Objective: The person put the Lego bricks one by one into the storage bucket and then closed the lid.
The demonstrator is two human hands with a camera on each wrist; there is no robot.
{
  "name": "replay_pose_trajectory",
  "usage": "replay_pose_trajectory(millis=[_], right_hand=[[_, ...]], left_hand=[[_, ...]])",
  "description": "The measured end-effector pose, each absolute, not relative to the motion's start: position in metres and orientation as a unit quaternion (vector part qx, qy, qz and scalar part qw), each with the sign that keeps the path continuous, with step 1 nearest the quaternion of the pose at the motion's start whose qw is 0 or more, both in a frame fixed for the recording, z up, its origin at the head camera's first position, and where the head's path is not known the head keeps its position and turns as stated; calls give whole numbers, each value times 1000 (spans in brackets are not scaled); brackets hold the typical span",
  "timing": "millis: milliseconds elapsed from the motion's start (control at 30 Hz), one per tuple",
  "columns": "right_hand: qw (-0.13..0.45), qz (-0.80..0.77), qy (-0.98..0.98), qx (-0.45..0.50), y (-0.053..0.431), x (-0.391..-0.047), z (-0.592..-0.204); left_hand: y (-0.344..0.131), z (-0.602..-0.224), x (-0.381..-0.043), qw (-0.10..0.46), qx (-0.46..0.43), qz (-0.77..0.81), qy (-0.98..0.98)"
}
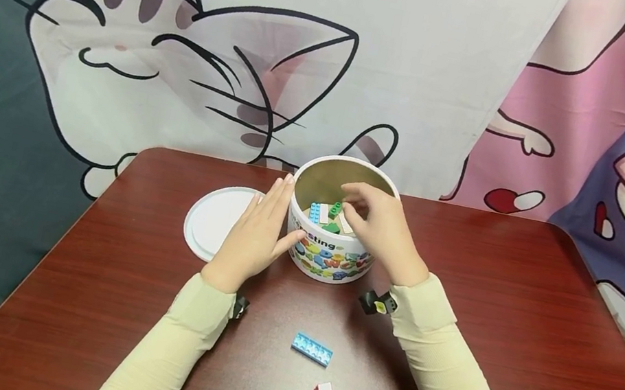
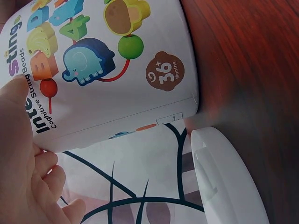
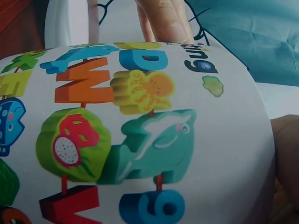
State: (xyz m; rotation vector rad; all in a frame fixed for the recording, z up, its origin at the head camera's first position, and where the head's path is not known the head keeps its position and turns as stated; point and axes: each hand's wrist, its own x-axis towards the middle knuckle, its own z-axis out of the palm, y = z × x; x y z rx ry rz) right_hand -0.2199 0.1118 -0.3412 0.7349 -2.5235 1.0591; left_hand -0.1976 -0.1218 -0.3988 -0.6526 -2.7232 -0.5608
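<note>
Head view: a cylindrical white tub [image 1: 328,264] was seemingly steadied by the straight-fingered left hand [image 1: 257,234], right hand [image 1: 383,228] poised above, fingertips parted.

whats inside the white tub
Inside the tub: a blue building brick, a white brick beside it, green bricks and another white piece near the right grip. The tub's front and that grip hide part of the inside; anything there can't be seen.
</note>
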Motion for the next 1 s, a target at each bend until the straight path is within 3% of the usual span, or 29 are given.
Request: replay_pose_trajectory(millis=[467, 767, 1000], right_hand=[[253, 393, -814, 344, 127, -196, -347], [209, 379, -795, 424, 131, -167, -348], [96, 346, -826, 434, 125, -152, -359]], left_hand=[[-122, -400, -197, 144, -227, -199, -943], [-122, -402, -198, 154, -229, -191, -942], [-122, -401, -198, 152, -228, -194, -942]])
